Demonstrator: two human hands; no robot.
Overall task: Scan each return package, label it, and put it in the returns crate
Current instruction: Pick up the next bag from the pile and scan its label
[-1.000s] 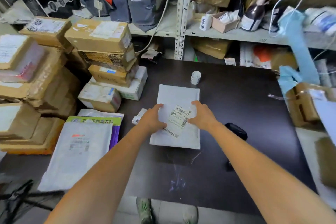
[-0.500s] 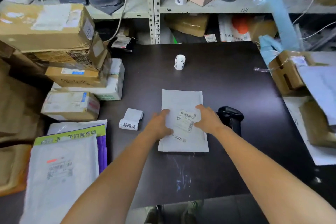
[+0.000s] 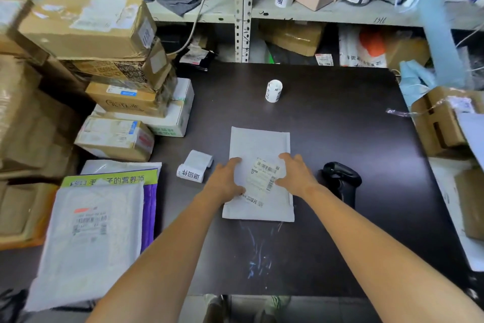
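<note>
Not much has changed since half a second ago: the white padded mailer (image 3: 259,144) is still laid flat around the middle of the table (image 3: 340,244), a bit toward the near edge, and it's still pinned by both hands. The left hand (image 3: 225,181) is laid flat on its left edge with fingers kept together, the right hand (image 3: 296,176) on its right side with fingers slightly spread; nothing is pinched. The shipping label (image 3: 264,174) is framed between them, barcodes visible, and only "8元" can be read. Just left of the mailer a label roll (image 3: 193,169) printed 退回件 is lying down; another roll (image 3: 273,90) is stood toward the far edge. The black scanner (image 3: 340,178) is parked just right of the right hand. At the left edge, "的营养师" can be made out on a green strip (image 3: 110,180).
</note>
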